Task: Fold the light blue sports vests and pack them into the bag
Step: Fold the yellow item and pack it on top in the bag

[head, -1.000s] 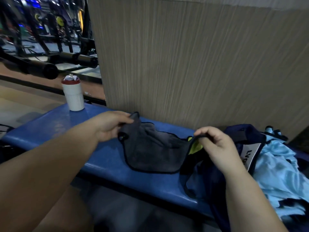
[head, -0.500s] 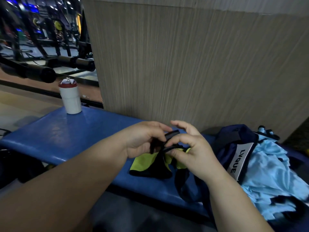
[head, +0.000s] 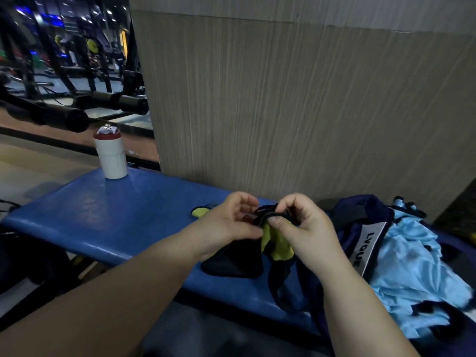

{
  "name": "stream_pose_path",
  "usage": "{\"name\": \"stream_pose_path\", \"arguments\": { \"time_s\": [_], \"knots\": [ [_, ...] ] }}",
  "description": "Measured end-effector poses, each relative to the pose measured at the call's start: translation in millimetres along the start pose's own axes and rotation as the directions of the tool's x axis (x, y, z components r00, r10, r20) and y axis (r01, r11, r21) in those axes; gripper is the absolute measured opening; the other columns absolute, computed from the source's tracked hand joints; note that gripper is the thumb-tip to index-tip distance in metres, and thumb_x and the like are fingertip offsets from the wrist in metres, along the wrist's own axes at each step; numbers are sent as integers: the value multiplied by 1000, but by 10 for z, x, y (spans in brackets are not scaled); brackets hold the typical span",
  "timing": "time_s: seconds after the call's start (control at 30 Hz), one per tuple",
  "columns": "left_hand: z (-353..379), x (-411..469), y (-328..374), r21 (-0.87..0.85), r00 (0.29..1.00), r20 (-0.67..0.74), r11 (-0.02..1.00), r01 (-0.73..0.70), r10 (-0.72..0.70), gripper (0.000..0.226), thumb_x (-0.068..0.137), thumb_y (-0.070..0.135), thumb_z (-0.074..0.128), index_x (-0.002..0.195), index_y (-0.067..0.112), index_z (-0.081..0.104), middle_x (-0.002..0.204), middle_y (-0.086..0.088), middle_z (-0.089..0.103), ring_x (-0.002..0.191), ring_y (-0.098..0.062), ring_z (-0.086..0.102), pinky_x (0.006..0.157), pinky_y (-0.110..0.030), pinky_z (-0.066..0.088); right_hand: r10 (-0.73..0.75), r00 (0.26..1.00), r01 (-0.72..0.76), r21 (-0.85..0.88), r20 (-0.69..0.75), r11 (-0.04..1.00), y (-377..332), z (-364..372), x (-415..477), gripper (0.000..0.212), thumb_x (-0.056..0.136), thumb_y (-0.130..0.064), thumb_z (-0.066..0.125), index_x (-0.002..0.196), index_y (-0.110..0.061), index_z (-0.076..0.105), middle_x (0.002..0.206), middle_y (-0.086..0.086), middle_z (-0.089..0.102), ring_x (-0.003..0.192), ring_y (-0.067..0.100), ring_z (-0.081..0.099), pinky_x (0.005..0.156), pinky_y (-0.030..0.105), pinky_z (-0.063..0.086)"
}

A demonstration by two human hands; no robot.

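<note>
A small dark cloth with a yellow-green inner side (head: 277, 244) hangs over the blue bench (head: 116, 215). My left hand (head: 229, 222) and my right hand (head: 301, 228) pinch its black edge close together, just above the bench. To the right lies a dark navy bag (head: 360, 228) with a white label reading LVQUE. Crumpled light blue sports vests (head: 412, 269) with black trim are heaped against the bag at the right edge of the view.
A white cup with a red rim (head: 111, 153) stands at the bench's far left end. A wood-grain wall panel (head: 283, 99) rises right behind the bench. Black gym machines (head: 64, 81) fill the background on the left.
My hands came together from holding the dark cloth spread wide, folding it so the yellow-green side shows. They now pinch its edge side by side.
</note>
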State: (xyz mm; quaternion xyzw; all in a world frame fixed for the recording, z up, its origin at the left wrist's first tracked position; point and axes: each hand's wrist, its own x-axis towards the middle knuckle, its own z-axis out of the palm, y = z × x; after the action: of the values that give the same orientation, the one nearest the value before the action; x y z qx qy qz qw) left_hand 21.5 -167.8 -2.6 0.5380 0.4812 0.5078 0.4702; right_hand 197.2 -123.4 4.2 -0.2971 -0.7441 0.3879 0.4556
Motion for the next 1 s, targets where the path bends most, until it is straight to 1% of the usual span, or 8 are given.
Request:
{"name": "stream_pose_path", "arguments": {
  "time_s": [0.2,0.3,0.47,0.57,0.67,0.8,0.93,1.0],
  "knots": [
    [-123,0,-472,441,992,-107,898,-12,66,32,77,8,78,93,32,64,87,15,68,80,6,63,74,-15,48,13,997,-5,105,-75,994,86,-88,44,38,89,-2,66,73,-34,53,69,-18,49,68,4,46,68,23,40],
    [-309,1,-665,649,984,-177,754,98,24,26,79,18,72,85,39,59,83,20,64,82,0,62,71,-18,48,18,987,13,198,-158,980,104,-149,77,25,82,-16,65,72,-36,55,71,-11,47,70,11,44,68,29,37],
    [-598,-57,-767,674,968,-224,699,238,-114,17,76,29,78,80,34,62,76,15,60,69,3,55,58,-8,36,27,943,60,249,-332,967,153,-324,114,36,92,3,60,76,-29,53,67,-17,52,65,1,48,64,18,41],
    [-701,-64,-639,592,959,-221,756,278,-180,7,83,24,74,82,24,67,63,7,62,59,-7,58,60,-20,43,57,903,57,249,-426,967,199,-396,138,34,91,6,59,79,-26,51,71,-14,50,65,0,47,62,14,40],
    [-751,-79,-439,195,942,-191,930,311,-275,6,92,9,62,95,15,62,64,1,65,56,-14,63,52,-22,48,105,865,37,272,-490,962,265,-429,139,33,92,4,59,79,-26,51,73,-10,49,63,-1,45,61,14,39],
    [-789,-82,-283,-142,958,-128,961,237,-256,15,93,-4,54,100,9,58,84,-9,67,63,-15,66,58,-21,54,156,836,-16,261,-526,965,333,-464,132,29,93,-2,61,80,-26,51,77,-8,48,67,3,45,66,20,38],
    [-863,-105,-226,-245,994,-32,965,95,-106,33,70,0,70,101,5,60,87,-6,68,75,-13,67,70,-19,55,145,822,-7,244,-551,970,336,-487,136,29,93,-3,61,84,-28,52,81,-9,49,71,1,46,70,20,39],
    [-880,-103,-178,-74,999,9,996,42,-42,50,62,-5,74,109,9,59,91,2,69,82,-7,66,74,-18,53,142,827,-7,242,-543,970,347,-495,138,29,93,-3,61,90,-31,53,87,-8,49,77,3,48,74,20,40]
  ]
}}
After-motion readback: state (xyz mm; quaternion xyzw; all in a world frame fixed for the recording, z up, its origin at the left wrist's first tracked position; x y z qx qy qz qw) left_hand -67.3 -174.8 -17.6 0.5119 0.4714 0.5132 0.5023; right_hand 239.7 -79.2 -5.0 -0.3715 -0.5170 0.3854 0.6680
